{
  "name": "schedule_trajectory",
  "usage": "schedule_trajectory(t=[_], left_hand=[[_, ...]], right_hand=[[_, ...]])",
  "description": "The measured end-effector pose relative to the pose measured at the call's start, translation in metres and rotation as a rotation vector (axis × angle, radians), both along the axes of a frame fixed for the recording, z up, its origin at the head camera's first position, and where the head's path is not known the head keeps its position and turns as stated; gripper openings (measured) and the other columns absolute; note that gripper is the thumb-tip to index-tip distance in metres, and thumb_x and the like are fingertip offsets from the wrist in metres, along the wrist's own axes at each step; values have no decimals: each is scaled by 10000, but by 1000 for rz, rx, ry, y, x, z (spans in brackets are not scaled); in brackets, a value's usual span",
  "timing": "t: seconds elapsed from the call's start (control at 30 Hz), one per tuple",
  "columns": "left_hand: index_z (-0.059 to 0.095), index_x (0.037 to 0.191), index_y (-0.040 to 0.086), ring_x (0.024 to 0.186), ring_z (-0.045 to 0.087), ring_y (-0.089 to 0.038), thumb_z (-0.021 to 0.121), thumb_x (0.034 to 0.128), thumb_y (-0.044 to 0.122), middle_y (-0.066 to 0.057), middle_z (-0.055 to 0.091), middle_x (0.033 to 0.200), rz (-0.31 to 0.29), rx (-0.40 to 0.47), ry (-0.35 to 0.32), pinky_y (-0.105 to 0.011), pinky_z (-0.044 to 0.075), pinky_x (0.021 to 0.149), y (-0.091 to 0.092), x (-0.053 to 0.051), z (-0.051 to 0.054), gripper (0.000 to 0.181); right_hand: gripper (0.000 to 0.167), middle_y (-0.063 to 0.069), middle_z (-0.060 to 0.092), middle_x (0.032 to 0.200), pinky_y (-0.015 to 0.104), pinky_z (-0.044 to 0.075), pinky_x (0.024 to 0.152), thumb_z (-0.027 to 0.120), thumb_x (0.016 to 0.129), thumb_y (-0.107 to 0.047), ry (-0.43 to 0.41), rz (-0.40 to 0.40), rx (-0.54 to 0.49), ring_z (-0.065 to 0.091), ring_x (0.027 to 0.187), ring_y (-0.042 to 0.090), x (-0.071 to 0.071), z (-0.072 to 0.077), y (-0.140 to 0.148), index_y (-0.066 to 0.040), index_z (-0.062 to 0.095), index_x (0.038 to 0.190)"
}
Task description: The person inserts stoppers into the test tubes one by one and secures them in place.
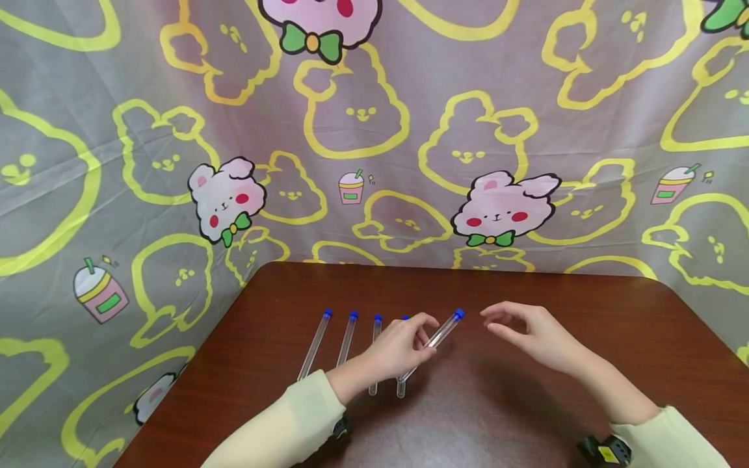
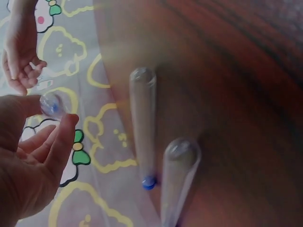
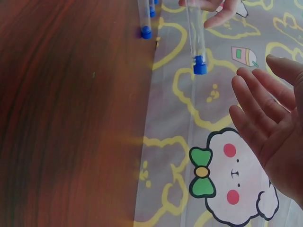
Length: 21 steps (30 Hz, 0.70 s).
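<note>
My left hand (image 1: 398, 350) pinches a clear test tube (image 1: 446, 330) with a blue cap between thumb and fingers, above the table. The tube slants, its capped end up and to the right. In the left wrist view, the rounded bottom of this test tube (image 2: 51, 105) faces the camera. My right hand (image 1: 541, 338) hovers to the right of the blue cap (image 3: 200, 66), apart from it, fingers loosely bent and holding nothing. Several more blue-capped test tubes (image 1: 316, 344) lie side by side under and left of my left hand, which partly hides them.
The brown wooden table (image 1: 643, 364) extends around the tubes. A grey curtain (image 1: 404, 175) with yellow outlines and cartoon rabbits stands behind the table's far edge and along its left side. Dark wrist devices (image 1: 608, 450) sit at both sleeves.
</note>
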<state>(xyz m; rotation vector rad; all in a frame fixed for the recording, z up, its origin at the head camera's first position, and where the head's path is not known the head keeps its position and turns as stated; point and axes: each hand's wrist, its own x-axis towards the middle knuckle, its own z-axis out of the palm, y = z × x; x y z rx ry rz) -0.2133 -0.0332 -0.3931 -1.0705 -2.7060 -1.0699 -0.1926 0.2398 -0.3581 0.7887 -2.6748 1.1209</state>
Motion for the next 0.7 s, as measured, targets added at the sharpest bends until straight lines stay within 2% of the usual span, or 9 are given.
schedule_trajectory(t=[0.17, 0.43, 0.6, 0.7], left_hand=[[614, 1111, 90, 623, 528, 31, 746, 850, 73, 96, 614, 743, 31, -15, -14, -135, 438, 592, 7, -2, -8, 293], [629, 1084, 117, 598, 517, 32, 770, 830, 116, 137, 581, 674, 91, -98, -43, -155, 424, 577, 16, -7, -16, 290], [624, 1036, 83, 552, 516, 4, 812, 783, 105, 113, 570, 629, 136, -86, -131, -181, 423, 553, 22, -12, -21, 316], [602, 1008, 59, 485, 517, -26, 818, 771, 84, 93, 571, 607, 169, -64, -215, -197, 436, 490, 25, -13, -25, 322]], right_hand=[[185, -118, 681, 954, 295, 529, 741, 699, 907, -150, 24, 25, 20, 624, 852, 63, 5, -3, 6, -167, 682, 1090], [192, -162, 663, 930, 297, 526, 720, 714, 889, -124, 62, 43, 33, 614, 820, 41, 10, -9, 14, -182, 683, 1070], [195, -140, 670, 926, 286, 521, 720, 714, 889, -126, 49, 45, 28, 610, 822, 42, 10, -10, 14, -186, 681, 1072], [189, -124, 674, 923, 297, 521, 721, 713, 891, -131, 44, 44, 34, 605, 824, 44, 10, -10, 14, -184, 681, 1070]])
